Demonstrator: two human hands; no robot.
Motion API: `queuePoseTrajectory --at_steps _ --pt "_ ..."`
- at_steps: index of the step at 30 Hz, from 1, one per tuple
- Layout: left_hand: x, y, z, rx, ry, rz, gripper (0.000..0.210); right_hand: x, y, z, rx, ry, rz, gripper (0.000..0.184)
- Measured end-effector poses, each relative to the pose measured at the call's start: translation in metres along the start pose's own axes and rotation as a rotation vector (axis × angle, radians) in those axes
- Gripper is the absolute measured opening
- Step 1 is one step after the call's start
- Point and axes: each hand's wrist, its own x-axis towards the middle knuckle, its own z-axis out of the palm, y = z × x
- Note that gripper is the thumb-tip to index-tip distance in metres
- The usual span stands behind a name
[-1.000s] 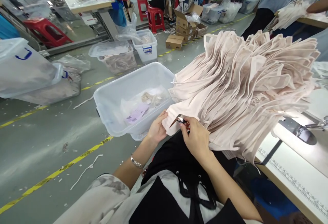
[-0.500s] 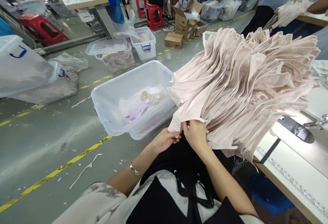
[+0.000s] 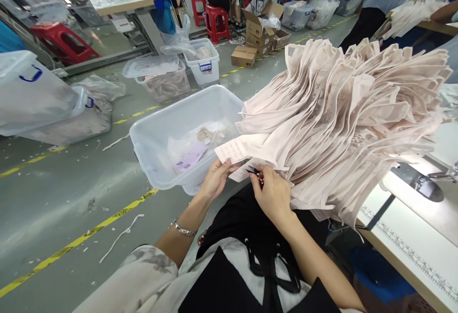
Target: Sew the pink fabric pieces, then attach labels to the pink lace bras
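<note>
A large stack of pale pink bras or similar garments (image 3: 343, 117) lies on the table edge in front of me. From its near side one garment end (image 3: 246, 148) sticks out to the left, with stitched rows at its tip. My left hand (image 3: 217, 179) pinches that end between thumb and fingers. My right hand (image 3: 275, 193) is closed around small dark thread snips (image 3: 255, 172), whose tips point left beneath the fabric. A second pale end (image 3: 239, 172) hangs just below, beside the snips. Whether the blades touch cloth or thread, I cannot tell.
A clear plastic tub (image 3: 153, 136) with bags and a purple label stands left of the stack. On the right is a sewing machine table (image 3: 404, 236). Further bins (image 3: 203, 65), cardboard boxes (image 3: 244, 56), red stools (image 3: 216, 24) and other people are behind.
My left hand has moved left and slightly up, drawing out and lifting the garment end. My right hand has turned, and the snips now show between its fingers.
</note>
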Motion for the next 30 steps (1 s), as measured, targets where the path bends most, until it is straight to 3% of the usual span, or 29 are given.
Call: queuePoseTrajectory --at_steps 9,16,20,22,25,27,30 --pt "-0.009 -0.011 0.004 -0.072 -0.072 -0.065 0.046 0.012 -0.010 -0.002 -0.254 -0.222 0.082 0.022" --pt "-0.015 -0.028 0.004 -0.150 -0.111 -0.212 0.049 0.018 0.001 0.005 -0.183 -0.212 0.118 0.019" --pt "-0.013 -0.041 0.000 0.086 -0.184 -0.325 0.029 0.016 0.008 0.011 -0.071 -0.177 0.121 0.020" --pt "-0.005 -0.037 -0.002 0.147 -0.103 -0.302 0.017 0.011 0.010 0.011 0.005 -0.101 0.110 0.023" --pt "0.008 -0.021 -0.002 -0.072 0.117 -0.208 0.003 0.001 0.011 0.008 0.099 0.071 0.054 0.030" --pt "0.013 -0.008 0.002 -0.251 0.189 -0.198 0.011 -0.004 0.010 0.006 0.105 0.142 0.010 0.031" --pt "0.011 0.003 0.010 -0.355 0.182 -0.331 0.030 -0.007 0.007 0.005 0.055 0.155 -0.037 0.029"
